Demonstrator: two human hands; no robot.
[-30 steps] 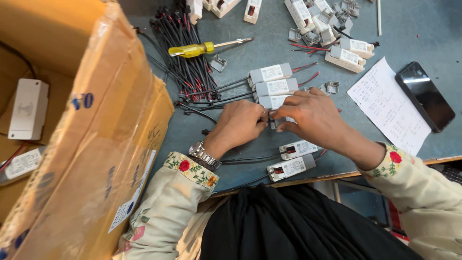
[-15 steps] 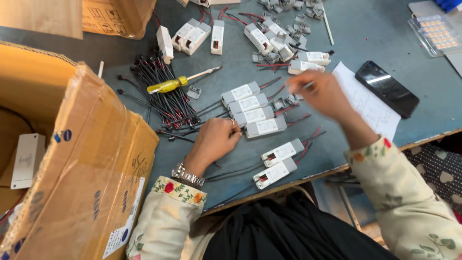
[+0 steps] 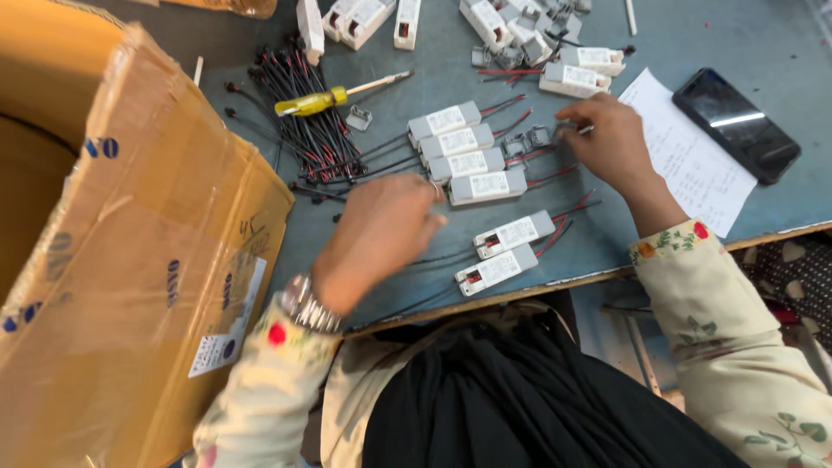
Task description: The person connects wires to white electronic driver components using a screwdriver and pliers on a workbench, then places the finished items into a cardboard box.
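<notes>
Left hand (image 3: pixel 381 234) rested loosely curled, grasping nothing, fingertips at nearest of four stacked white driver modules (image 3: pixel 488 185) mid-counter (image 3: pixel 416 251). Right hand (image 3: pixel 607 139) pinched small grey plastic clip (image 3: pixel 579 130) farther right, beside paper sheet (image 3: pixel 693 165).

Matt white plastic driver boxes (image 3: pixel 488 185), glossy black phone (image 3: pixel 735 124), taped brown cardboard box (image 3: pixel 130 260).
</notes>
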